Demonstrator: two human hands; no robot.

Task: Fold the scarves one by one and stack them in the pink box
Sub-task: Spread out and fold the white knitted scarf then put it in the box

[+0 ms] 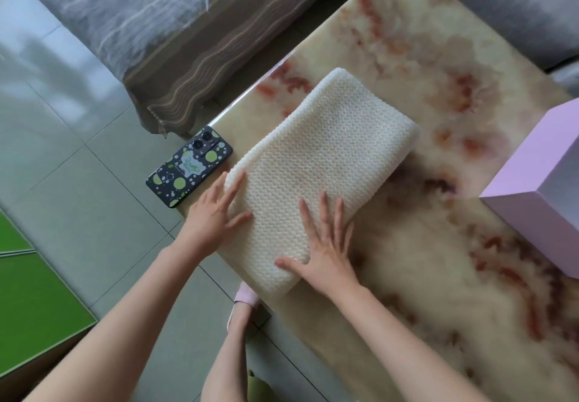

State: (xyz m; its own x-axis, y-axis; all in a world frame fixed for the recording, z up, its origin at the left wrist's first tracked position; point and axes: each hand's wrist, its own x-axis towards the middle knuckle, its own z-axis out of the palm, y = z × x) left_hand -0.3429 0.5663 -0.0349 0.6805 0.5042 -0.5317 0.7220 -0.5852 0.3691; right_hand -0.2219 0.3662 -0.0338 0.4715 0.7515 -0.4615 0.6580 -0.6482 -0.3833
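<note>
A cream knitted scarf (319,157) lies folded into a long thick band on the marble-patterned table (438,276), running from the near edge toward the far left. My left hand (216,210) rests flat on the scarf's near left edge with straight fingers. My right hand (322,245) presses flat on the scarf's near end, fingers spread. The pink box (539,194) stands at the table's right side, its inside mostly out of frame.
A phone (189,166) in a dark case with green dots lies at the table's left edge beside the scarf. A sofa with a grey and brown cover (150,25) stands beyond the table. A pink slipper (244,301) shows on the tiled floor below.
</note>
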